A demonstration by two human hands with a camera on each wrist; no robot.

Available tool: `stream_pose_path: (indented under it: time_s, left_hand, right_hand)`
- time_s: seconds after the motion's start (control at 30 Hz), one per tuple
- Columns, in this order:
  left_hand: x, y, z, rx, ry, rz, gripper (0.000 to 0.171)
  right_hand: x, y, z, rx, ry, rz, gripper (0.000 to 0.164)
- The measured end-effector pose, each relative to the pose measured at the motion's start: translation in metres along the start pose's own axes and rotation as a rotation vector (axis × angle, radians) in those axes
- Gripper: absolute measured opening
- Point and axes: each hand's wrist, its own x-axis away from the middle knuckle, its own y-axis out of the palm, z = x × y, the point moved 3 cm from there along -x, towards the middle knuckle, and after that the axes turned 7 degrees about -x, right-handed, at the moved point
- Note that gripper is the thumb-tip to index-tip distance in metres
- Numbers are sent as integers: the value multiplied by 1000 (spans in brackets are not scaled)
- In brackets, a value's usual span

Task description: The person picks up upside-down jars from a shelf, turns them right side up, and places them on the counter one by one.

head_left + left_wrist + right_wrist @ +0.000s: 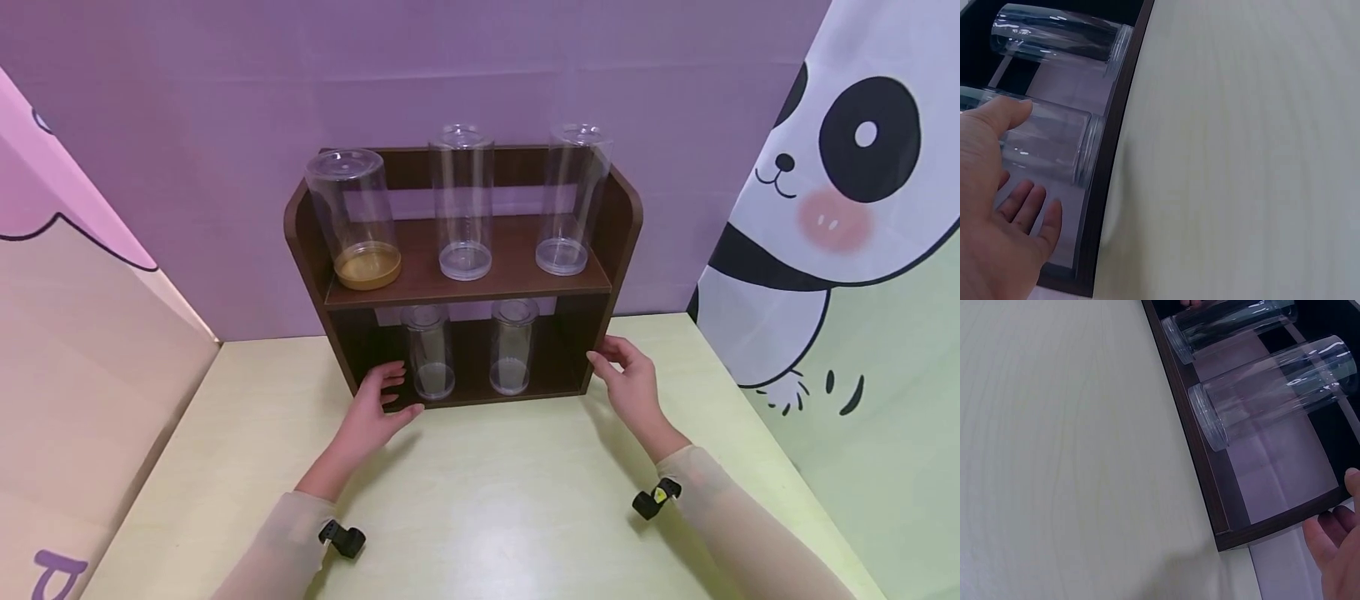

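Note:
A dark brown wooden two-tier shelf stands on the table. On its lower tier are two clear plastic jars, a left jar and a right jar. My left hand is at the lower left opening, fingers spread and relaxed beside the left jar. In the left wrist view its thumb overlaps that jar, and the other fingers are below it. My right hand pinches the shelf's right side panel, thumb on the inner side and fingers on the outer.
The upper tier bears a wide clear jar with a gold lid at its bottom and two tall clear jars. A pale wood-grain table lies in front. Behind is a purple cloth wall; a panda print is at right.

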Motion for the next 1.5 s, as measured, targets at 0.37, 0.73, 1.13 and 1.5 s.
stream_pose_path:
  time_s: [0.37, 0.73, 1.13, 1.5]
  left_hand:
    - [-20, 16, -1, 11, -77, 25, 84]
    - [-32, 24, -2, 47, -118, 23, 86]
    - [-39, 32, 0, 61, -127, 23, 82]
    - [-38, 32, -1, 37, -141, 33, 78]
  right_hand:
    - [1, -1, 3, 4, 12, -1, 30]
    - [1, -1, 2, 9, -12, 4, 26]
    - [2, -1, 1, 10, -10, 8, 25]
    - [2, 0, 1, 2, -18, 12, 25]
